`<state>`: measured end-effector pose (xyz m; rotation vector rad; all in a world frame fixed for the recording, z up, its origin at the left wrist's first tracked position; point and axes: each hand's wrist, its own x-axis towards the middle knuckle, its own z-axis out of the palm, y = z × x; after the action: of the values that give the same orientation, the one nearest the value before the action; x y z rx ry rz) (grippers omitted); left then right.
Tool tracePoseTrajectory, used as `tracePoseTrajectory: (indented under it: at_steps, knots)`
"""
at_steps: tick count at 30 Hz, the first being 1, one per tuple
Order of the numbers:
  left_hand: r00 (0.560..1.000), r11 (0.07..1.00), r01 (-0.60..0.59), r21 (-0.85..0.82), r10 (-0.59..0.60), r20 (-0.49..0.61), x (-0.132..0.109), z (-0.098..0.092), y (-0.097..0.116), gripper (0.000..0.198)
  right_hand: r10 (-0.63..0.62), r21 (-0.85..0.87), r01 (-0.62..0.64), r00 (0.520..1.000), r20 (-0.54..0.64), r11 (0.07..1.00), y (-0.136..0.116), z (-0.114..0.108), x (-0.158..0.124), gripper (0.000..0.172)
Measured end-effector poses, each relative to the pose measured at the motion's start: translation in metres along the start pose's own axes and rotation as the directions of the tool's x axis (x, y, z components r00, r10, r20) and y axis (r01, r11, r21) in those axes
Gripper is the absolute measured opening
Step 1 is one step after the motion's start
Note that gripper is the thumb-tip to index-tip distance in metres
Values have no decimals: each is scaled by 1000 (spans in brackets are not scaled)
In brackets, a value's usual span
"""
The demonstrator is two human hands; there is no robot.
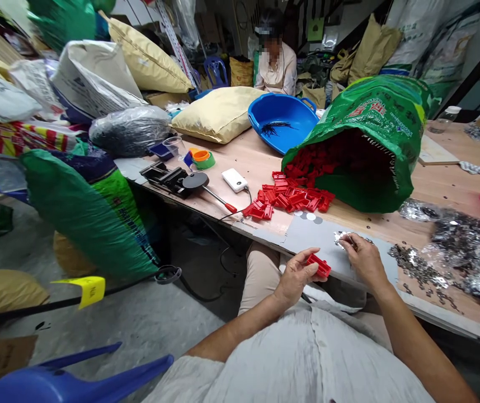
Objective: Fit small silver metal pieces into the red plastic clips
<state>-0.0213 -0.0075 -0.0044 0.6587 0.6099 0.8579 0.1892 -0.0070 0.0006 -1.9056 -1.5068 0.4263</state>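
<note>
My left hand is closed around a small red plastic part, held just over the table's front edge. My right hand rests on a grey sheet, fingertips pinched on a small shiny metal piece that is too small to make out well. Several more red parts lie spilled from a green sack lying on its side beyond my hands.
Heaps of shiny metal pieces lie at the right. A blue basin, a white power bank, a black tool and tape rolls sit further back. Sacks and pillows crowd the left. A person sits across.
</note>
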Motion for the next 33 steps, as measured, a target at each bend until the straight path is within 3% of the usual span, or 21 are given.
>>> tracePoseTrajectory:
  at_steps: [7, 16, 21, 29, 33]
  knots:
    - [1000, 999, 23, -23, -23, 6, 0, 2, -1, 55, 57, 161, -62, 998, 40, 985, 7, 3, -10, 25]
    - [999, 999, 32, -19, -32, 4, 0, 5, 2, 54, -82, 177, 46, 976, 202, 983, 5, -1, -19, 22]
    - [1000, 1000, 4, -26, -5, -7, 2, 7, 5, 60, -37, 256, -3, 988, 151, 967, -1, -6, -25, 20]
    - [1000, 1000, -7, -5, 6, -5, 10, 8, 10, 51, -41, 382, -11, 991, 128, 924, -24, -9, -39, 21]
    - [1000, 1000, -16, -3, 16, -14, 12, 9, 10, 50, -87, 379, 55, 994, 68, 924, -32, -5, -43, 16]
